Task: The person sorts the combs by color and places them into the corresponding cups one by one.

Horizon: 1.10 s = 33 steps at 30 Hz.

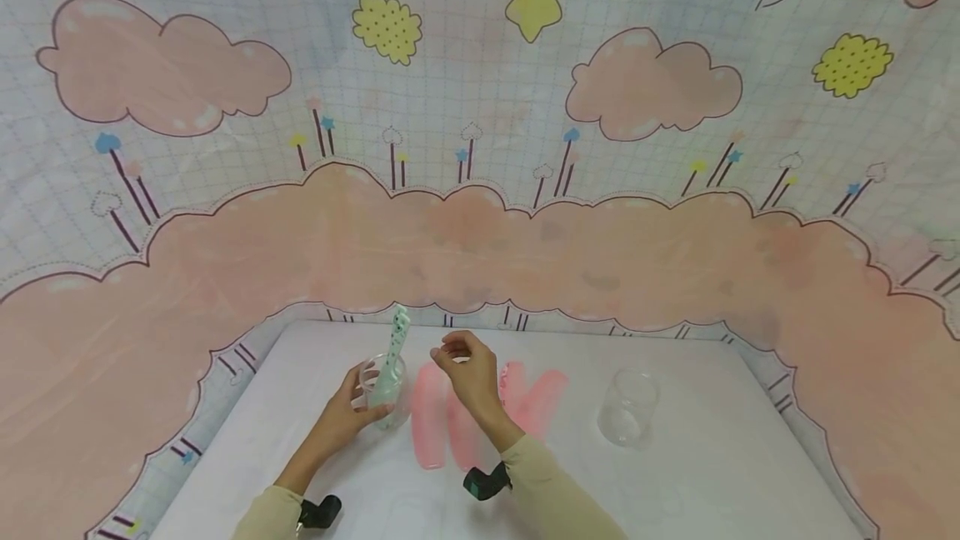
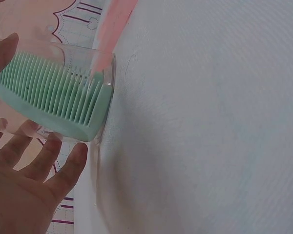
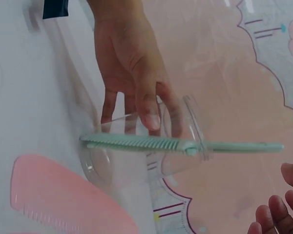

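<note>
My left hand (image 1: pixel 348 411) grips a clear cup (image 1: pixel 370 373) standing on the white table, thumb on one side and fingers on the other. Inside the cup a mint-green comb (image 2: pixel 83 129) stands teeth end down, and its handle (image 3: pixel 244 146) sticks out above the rim. To the right of the cup, my right hand (image 1: pixel 471 373) hovers above the pink combs with its fingers loosely bent. Nothing shows between its fingertips (image 3: pixel 278 212). Several pink combs (image 1: pixel 429 432) lie side by side on the table, partly hidden by the right hand and forearm.
A second clear cup (image 1: pixel 628 415) stands on the right part of the white table (image 1: pixel 720 457). Behind the table hangs a cloth backdrop (image 1: pixel 480 257) printed with clouds and stars. Dark wrist-worn cameras (image 1: pixel 486 482) sit at both sleeves.
</note>
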Each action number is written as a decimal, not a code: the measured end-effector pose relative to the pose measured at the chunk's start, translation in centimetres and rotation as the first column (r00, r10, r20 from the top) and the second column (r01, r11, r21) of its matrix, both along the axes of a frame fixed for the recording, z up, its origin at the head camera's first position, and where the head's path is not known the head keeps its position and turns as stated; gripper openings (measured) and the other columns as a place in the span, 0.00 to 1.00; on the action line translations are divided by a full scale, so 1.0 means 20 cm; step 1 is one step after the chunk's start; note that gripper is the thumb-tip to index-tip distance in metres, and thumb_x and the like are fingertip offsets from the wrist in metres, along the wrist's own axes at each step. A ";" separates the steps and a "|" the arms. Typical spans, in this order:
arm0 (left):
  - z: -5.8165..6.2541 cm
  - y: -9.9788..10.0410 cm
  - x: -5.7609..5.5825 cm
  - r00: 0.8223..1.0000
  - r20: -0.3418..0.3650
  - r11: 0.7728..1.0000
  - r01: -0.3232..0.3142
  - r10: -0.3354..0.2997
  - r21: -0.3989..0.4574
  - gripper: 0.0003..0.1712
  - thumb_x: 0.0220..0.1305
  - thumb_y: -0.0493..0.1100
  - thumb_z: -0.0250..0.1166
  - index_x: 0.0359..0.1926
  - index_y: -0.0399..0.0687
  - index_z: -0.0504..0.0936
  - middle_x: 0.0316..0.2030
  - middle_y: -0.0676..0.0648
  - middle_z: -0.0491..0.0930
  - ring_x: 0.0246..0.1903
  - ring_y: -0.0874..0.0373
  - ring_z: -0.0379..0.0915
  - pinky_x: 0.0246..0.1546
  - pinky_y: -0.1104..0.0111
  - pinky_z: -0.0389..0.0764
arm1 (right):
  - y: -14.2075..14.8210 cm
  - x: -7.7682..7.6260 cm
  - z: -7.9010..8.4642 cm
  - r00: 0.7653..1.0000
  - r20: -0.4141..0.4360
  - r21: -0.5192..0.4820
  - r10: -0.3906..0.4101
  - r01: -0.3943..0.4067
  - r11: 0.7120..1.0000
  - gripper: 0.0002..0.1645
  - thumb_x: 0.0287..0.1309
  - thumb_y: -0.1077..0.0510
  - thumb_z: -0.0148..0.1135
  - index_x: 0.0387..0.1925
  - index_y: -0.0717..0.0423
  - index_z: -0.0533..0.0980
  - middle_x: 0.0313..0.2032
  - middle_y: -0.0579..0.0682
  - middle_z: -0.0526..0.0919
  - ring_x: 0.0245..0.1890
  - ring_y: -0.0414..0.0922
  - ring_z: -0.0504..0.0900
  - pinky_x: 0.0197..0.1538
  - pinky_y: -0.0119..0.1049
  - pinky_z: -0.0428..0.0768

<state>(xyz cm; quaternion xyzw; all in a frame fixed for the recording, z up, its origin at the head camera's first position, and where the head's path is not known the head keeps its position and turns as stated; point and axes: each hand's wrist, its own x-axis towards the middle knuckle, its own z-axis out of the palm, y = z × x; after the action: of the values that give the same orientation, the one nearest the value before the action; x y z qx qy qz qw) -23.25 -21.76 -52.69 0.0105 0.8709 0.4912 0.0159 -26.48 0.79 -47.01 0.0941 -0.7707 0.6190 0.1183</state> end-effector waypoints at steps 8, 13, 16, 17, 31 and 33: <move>0.00 0.00 -0.01 1.000 0.005 1.000 0.009 -0.009 0.004 0.53 0.58 0.52 0.72 0.75 0.51 0.49 0.72 0.38 0.60 0.71 0.34 0.56 0.65 0.48 0.71 | 0.12 0.03 0.01 1.000 -0.019 -0.027 -0.015 0.014 1.000 0.13 0.55 0.57 0.71 0.42 0.55 0.80 0.37 0.53 0.85 0.39 0.43 0.82 0.41 0.27 0.78; -0.01 -0.02 -0.02 1.000 0.000 1.000 0.018 -0.018 0.003 0.53 0.58 0.52 0.72 0.75 0.51 0.49 0.72 0.38 0.60 0.70 0.34 0.56 0.64 0.48 0.72 | 0.18 0.11 0.10 0.999 -0.003 -0.021 -0.042 0.042 0.999 0.13 0.56 0.63 0.69 0.43 0.61 0.79 0.38 0.59 0.85 0.41 0.50 0.83 0.41 0.27 0.78; -0.01 -0.03 -0.03 1.000 0.010 1.000 0.014 -0.014 0.002 0.53 0.58 0.52 0.72 0.75 0.51 0.49 0.72 0.38 0.60 0.70 0.34 0.57 0.64 0.48 0.71 | 0.22 0.13 0.11 0.999 0.005 -0.018 -0.054 0.054 0.998 0.13 0.57 0.63 0.68 0.43 0.61 0.79 0.38 0.59 0.85 0.41 0.49 0.83 0.41 0.26 0.78; -0.01 -0.02 -0.04 1.000 0.015 1.000 0.012 -0.012 0.000 0.53 0.58 0.52 0.72 0.75 0.51 0.49 0.72 0.38 0.60 0.70 0.34 0.57 0.64 0.48 0.71 | 0.23 0.13 0.11 0.998 0.008 -0.019 -0.059 0.059 0.998 0.13 0.57 0.63 0.68 0.44 0.61 0.79 0.38 0.59 0.85 0.40 0.49 0.82 0.41 0.26 0.78; -0.01 -0.02 -0.04 1.000 0.011 1.000 0.015 -0.015 -0.012 0.54 0.57 0.53 0.72 0.75 0.49 0.48 0.72 0.38 0.61 0.70 0.34 0.57 0.64 0.48 0.71 | 0.46 0.15 0.14 0.992 -0.044 -0.021 -0.120 0.120 0.993 0.15 0.56 0.64 0.69 0.45 0.63 0.78 0.42 0.63 0.84 0.42 0.49 0.83 0.45 0.28 0.81; -0.01 -0.02 -0.04 1.000 0.007 1.000 0.017 -0.017 -0.012 0.54 0.57 0.53 0.72 0.75 0.49 0.48 0.72 0.38 0.61 0.70 0.33 0.57 0.64 0.48 0.72 | 0.49 0.16 0.14 0.991 -0.053 -0.013 -0.122 0.122 0.992 0.16 0.55 0.64 0.69 0.46 0.64 0.78 0.43 0.62 0.84 0.44 0.51 0.83 0.46 0.30 0.82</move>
<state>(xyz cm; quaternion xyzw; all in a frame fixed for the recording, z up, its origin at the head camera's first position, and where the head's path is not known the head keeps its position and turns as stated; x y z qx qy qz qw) -24.01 -22.19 -52.88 0.0159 0.8736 0.4859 0.0232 -23.29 10.62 -44.17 0.0628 -0.7685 0.6117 0.1770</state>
